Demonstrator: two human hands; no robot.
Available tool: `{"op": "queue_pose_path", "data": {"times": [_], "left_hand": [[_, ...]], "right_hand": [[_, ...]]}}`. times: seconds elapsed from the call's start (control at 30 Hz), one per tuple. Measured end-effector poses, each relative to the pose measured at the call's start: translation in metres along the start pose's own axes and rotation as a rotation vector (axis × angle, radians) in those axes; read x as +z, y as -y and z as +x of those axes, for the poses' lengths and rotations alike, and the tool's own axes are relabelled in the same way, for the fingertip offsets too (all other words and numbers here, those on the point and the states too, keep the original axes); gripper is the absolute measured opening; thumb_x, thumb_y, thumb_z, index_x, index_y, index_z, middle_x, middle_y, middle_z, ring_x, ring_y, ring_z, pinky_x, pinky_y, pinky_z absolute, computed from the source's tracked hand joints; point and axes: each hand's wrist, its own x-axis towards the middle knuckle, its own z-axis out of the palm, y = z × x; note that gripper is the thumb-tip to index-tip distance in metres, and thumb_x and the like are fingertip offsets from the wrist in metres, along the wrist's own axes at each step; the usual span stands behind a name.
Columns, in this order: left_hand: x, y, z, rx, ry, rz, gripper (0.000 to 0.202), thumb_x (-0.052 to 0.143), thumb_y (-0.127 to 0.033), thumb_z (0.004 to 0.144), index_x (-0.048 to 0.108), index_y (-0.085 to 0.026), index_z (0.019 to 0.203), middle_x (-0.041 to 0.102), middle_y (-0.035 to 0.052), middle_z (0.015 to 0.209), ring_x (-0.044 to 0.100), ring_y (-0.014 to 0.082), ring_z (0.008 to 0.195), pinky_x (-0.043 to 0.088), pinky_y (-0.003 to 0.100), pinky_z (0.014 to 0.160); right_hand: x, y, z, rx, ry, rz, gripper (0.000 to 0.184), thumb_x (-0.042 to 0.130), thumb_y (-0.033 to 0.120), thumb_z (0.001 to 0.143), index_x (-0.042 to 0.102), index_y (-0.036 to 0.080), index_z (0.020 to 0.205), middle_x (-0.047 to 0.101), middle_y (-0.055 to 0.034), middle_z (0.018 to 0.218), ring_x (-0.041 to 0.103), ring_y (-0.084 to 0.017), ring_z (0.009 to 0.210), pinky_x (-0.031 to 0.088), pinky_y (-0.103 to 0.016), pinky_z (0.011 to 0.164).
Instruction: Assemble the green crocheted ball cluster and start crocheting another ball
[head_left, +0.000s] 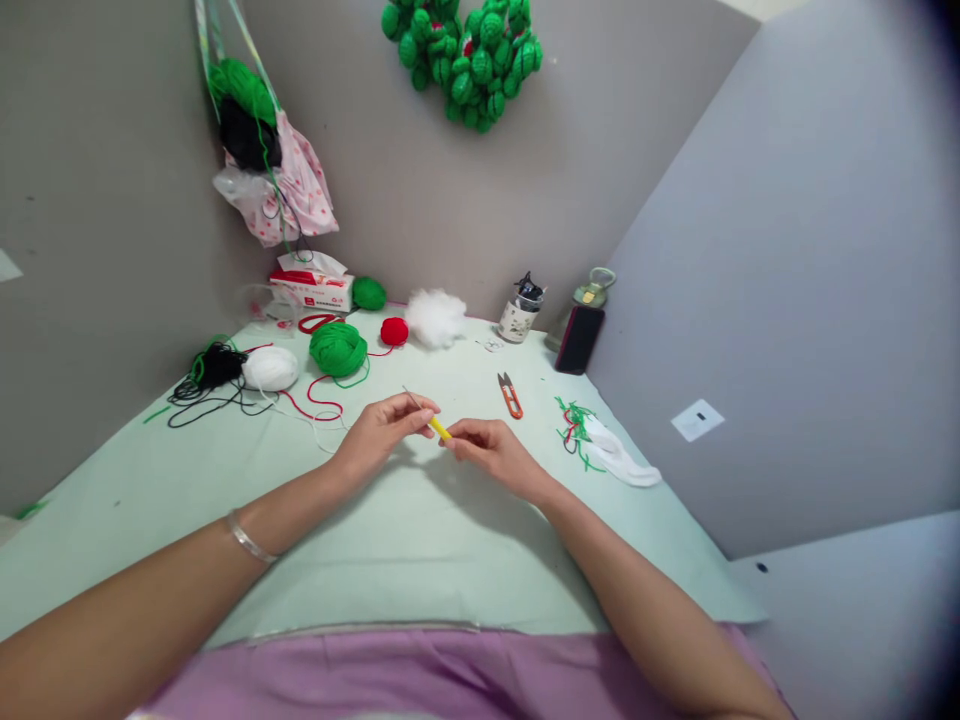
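Observation:
A crochet hook (439, 429) with a yellow handle and thin metal shaft is held between my two hands above the table. My left hand (386, 425), closed, pinches it near where the shaft meets the handle, with the metal tip pointing up and away to the left. The fingers of my right hand (487, 447) are closed on the handle's near end. Behind my left hand lie a green yarn ball (338, 349), a white yarn ball (271, 369) and a small red yarn ball (394, 331), with loose red and white strands trailing toward the hand.
Orange thread snips (511, 397) lie beyond my right hand. Yarn scraps (576, 430) and white cloth (619, 455) are at the right. White stuffing (436, 318), a tissue box (313, 288), a jar (517, 320) and a propped phone (580, 340) stand along the back, near the walls.

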Motion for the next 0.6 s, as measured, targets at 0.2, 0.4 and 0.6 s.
{"op": "queue_pose_path", "data": {"times": [0.2, 0.4, 0.6], "left_hand": [[-0.007, -0.006, 0.004, 0.051, -0.101, -0.1, 0.027, 0.076, -0.044, 0.08, 0.072, -0.018, 0.078, 0.069, 0.0048, 0.104, 0.066, 0.0146, 0.078, 0.053, 0.032, 0.089], [-0.009, -0.004, 0.003, 0.044, -0.113, -0.112, 0.025, 0.081, -0.039, 0.075, 0.074, -0.02, 0.09, 0.07, 0.0022, 0.09, 0.069, 0.0158, 0.075, 0.054, 0.031, 0.085], [-0.01, 0.0, 0.005, 0.057, -0.108, -0.091, 0.025, 0.082, -0.038, 0.076, 0.074, -0.019, 0.091, 0.073, 0.0032, 0.091, 0.071, 0.0162, 0.073, 0.054, 0.032, 0.083]], "right_hand": [[-0.007, 0.007, -0.001, -0.053, -0.271, -0.029, 0.025, 0.071, 0.044, 0.082, 0.073, 0.02, 0.08, 0.059, -0.0002, 0.07, 0.044, -0.012, 0.06, 0.034, -0.027, 0.056], [-0.012, 0.004, 0.0, -0.119, -0.432, 0.066, 0.023, 0.077, 0.043, 0.077, 0.073, 0.021, 0.077, 0.064, -0.0014, 0.071, 0.052, -0.013, 0.061, 0.043, -0.028, 0.057], [-0.016, 0.009, -0.002, -0.049, -0.412, 0.236, 0.02, 0.083, 0.036, 0.069, 0.075, 0.021, 0.08, 0.069, 0.0, 0.069, 0.059, -0.013, 0.061, 0.052, -0.03, 0.064]]}}
